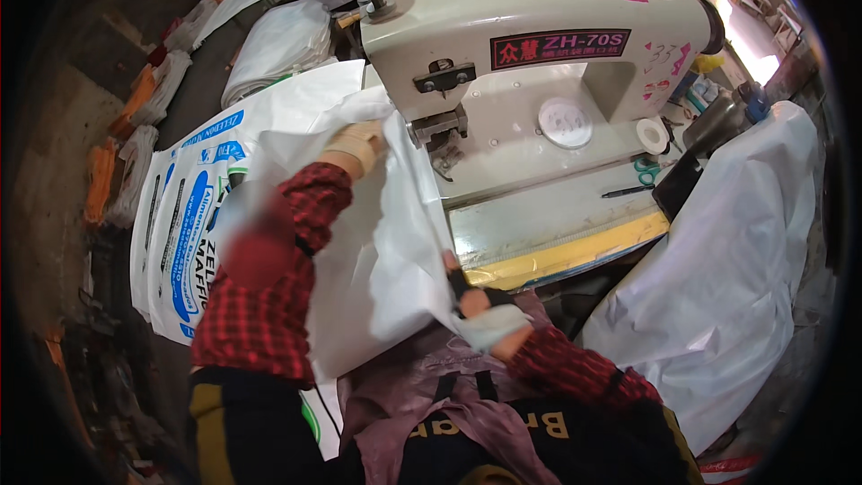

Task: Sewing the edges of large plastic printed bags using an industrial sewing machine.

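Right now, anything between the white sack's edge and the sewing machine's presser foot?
Nothing visible. The left hand and right hand hold the white sack, its edge running beside the presser foot on the sewing machine.

Left arm in red plaid is reaching forward, gloved left hand (357,145) curling closed at full stretch; right hand (478,304) is sitting low, fingers pinching tight.

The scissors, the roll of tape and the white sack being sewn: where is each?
Scissors (646,171): head view, on the green handles.
Roll of tape (653,135): head view, on its white rim.
White sack (386,251): head view, on the bare middle, between left hand (357,145) and right hand (476,301).
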### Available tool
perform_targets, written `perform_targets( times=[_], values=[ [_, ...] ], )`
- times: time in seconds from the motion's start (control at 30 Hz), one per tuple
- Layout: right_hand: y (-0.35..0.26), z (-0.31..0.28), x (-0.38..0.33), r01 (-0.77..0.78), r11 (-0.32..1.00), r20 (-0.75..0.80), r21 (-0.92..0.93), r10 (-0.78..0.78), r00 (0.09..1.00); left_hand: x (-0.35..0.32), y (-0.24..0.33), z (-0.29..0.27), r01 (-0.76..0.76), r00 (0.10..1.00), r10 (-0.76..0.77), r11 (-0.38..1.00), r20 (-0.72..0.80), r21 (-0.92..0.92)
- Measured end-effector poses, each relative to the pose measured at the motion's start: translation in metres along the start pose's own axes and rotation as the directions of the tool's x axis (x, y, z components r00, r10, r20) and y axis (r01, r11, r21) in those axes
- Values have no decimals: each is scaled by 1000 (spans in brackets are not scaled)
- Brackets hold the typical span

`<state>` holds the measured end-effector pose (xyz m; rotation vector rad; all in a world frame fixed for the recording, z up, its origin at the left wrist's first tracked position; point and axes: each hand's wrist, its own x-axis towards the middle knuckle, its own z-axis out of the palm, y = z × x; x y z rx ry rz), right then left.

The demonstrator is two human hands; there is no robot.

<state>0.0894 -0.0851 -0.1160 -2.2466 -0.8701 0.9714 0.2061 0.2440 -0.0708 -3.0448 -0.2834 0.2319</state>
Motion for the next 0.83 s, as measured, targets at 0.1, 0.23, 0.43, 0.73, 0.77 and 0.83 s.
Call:
perform_targets(
  times=[0.1,0.23,0.43,0.73,0.77,0.83],
  values=[
    [-1,9,51,155,950,-67,-272,-179,982,-47,18,-88,182,776,-267,962,572,201],
    [-1,-14,122,363,773,-33,-520,-443,896,-92,-57,-86,-441,626,310,898,716,-3],
    [-20,-89,88,313,825,-163,470,-268,950,-195,58,-115,-207,632,652,662,418,-720],
    [-36,-49,20,224,959,-110,-171,-245,963,-251,218,-67,-645,406,696,677,592,-355],
    [-43,-43,11,221,914,99,-339,-199,975,-254,220,-68,-645,402,694,677,597,-354],
    [-30,-25,6,142,977,161,-161,-116,980,-258,218,-67,-652,374,721,652,583,-388]
  ],
)
